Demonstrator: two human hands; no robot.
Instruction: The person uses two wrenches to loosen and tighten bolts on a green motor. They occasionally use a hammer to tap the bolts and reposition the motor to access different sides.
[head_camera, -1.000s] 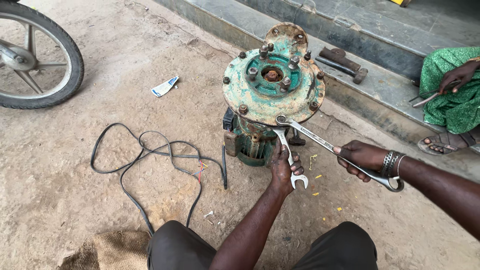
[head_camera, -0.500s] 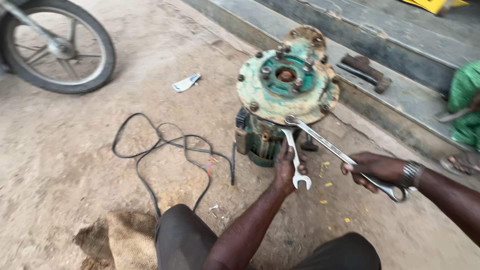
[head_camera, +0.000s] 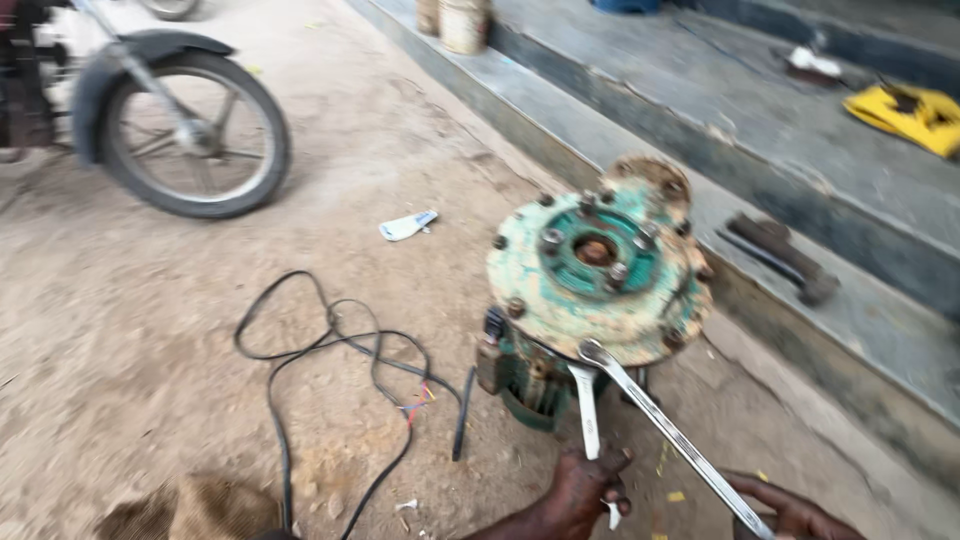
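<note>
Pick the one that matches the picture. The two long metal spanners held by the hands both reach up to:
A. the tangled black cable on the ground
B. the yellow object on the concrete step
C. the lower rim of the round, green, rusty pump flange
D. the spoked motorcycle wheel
C: the left hand and right hand each hold a metal spanner whose head meets the green flange's lower rim.

Bottom edge chops off most of the right hand (head_camera: 795, 512) and the long spanner's (head_camera: 668, 430) lower end; motorcycle (head_camera: 150, 110) cut off upper left, whole frame blurry.
</note>
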